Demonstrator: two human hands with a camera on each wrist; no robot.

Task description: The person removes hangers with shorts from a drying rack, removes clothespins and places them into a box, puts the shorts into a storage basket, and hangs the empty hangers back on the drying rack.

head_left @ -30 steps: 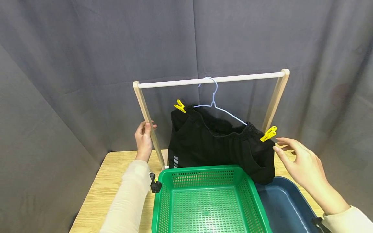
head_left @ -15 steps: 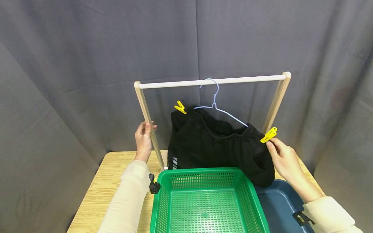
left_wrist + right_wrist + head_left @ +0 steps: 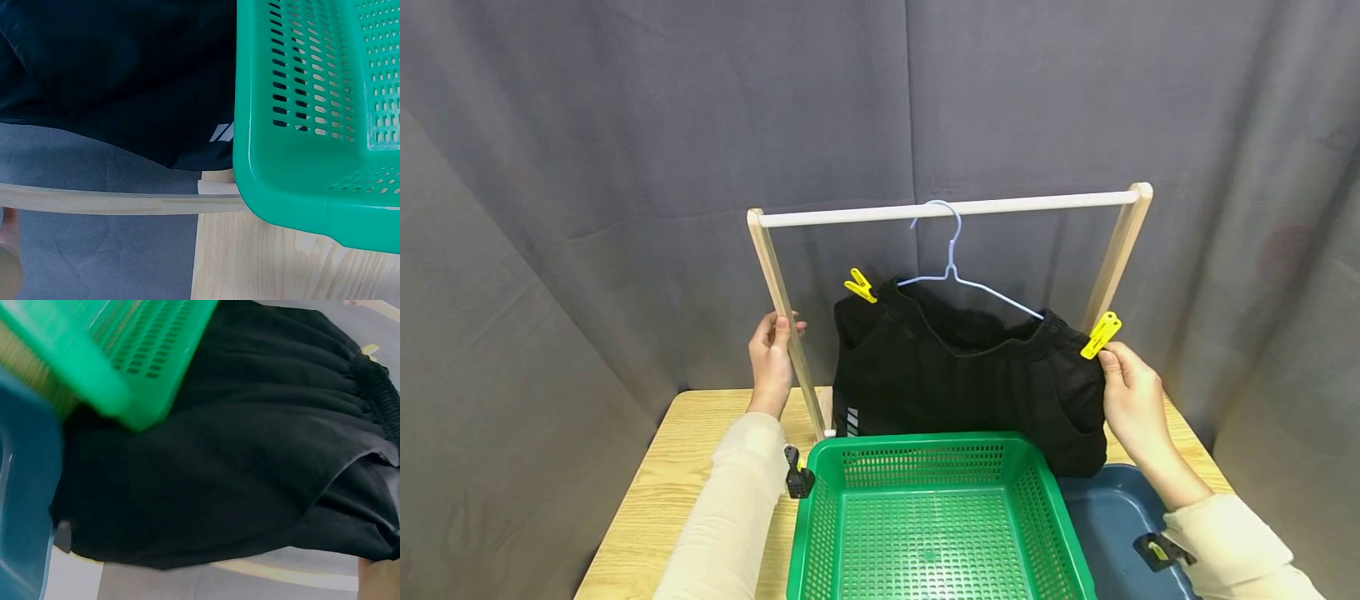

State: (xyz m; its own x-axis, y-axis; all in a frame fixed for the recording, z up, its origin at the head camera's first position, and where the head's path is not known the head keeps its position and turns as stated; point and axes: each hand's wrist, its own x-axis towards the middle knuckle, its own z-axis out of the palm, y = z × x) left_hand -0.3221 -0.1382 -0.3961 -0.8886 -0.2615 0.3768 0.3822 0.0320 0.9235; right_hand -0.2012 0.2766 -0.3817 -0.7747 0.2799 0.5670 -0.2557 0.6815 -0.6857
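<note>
A pair of black shorts [image 3: 955, 392] with an elastic waistband hangs from a pale blue hanger [image 3: 951, 268], which is hooked over the rack's white bar [image 3: 1037, 203]. One yellow clothespin [image 3: 861, 286] clips the left end of the waistband and another yellow clothespin [image 3: 1102, 335] the right end. My left hand [image 3: 770, 358] grips the rack's left wooden post [image 3: 782, 292], thumb in front. With my right hand [image 3: 1133, 400] I pinch the shorts' right corner, just below the right clothespin. The lower part of the shorts is partly hidden behind the basket.
A green perforated basket [image 3: 805, 533] stands in front of the rack. Partly under its right side lies a dark blue tub [image 3: 1112, 517]. Both are on a light wooden table [image 3: 647, 500]. Grey curtains [image 3: 625, 167] hang behind and at both sides.
My right hand has come in from the right, taken hold of the shorts' right corner, and drawn it slightly up and right. The left clothespin sits a little lower. My left hand stays put.
</note>
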